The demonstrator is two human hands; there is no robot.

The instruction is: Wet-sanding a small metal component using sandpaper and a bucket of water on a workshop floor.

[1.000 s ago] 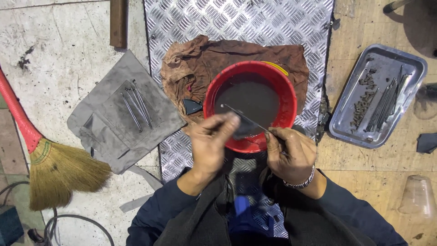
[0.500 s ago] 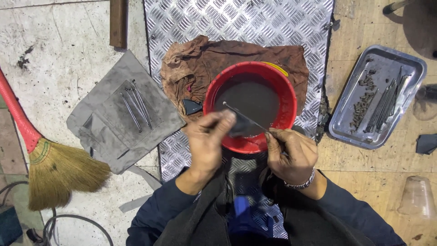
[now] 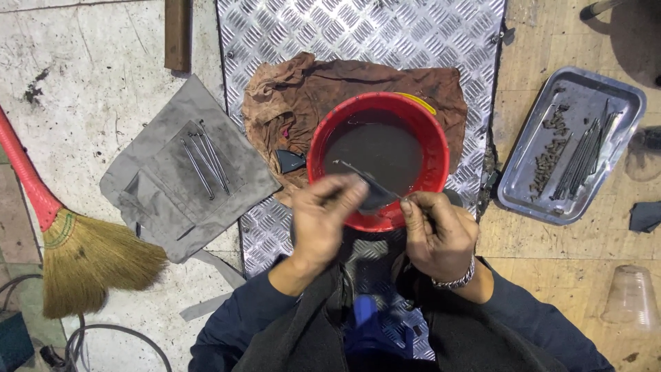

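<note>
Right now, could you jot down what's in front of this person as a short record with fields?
Left hand: left hand pinches a small dark pad against a thin metal rod
Right hand: right hand grips the rod's near end
Under the hands: red bowl of dark liquid, sitting on a brown rag
Left side: grey cloth with several rods laid on it; broom beyond
Right side: metal tray holding more rods and small dark pieces
Floor: ridged metal plate

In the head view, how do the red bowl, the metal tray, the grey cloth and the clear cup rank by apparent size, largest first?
1. Grey cloth.
2 and 3. Metal tray and red bowl: they look alike, so I do not rank them.
4. Clear cup.
</note>
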